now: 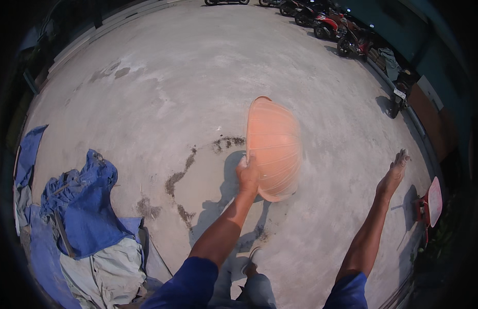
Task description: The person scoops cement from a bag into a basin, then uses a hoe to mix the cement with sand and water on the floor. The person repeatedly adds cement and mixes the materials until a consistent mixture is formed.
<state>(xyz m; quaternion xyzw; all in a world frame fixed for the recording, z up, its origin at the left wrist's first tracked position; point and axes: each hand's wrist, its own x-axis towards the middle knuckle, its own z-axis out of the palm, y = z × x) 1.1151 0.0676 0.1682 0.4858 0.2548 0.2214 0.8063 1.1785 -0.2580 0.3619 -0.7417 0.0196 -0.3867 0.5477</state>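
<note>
My left hand [248, 175] grips the rim of an orange plastic basin [276, 149], its outer side ribbed with pale lines. The basin is tipped on its side, with its round bottom toward the right and its inside hidden from view. Far out to the right, my right hand [395, 170] is stretched away from the basin. Its fingers point forward, look dusty and hold nothing. Dark crumbs of dirt [178, 177] lie in a broken curve on the concrete, left of the basin.
A heap of blue and grey tarpaulin [87, 206] lies at the left. Several motorbikes [347, 38] stand along the far right wall, and another motorbike [398, 95] is nearer. A red and pink object [430, 203] stands at the right edge, its kind unclear.
</note>
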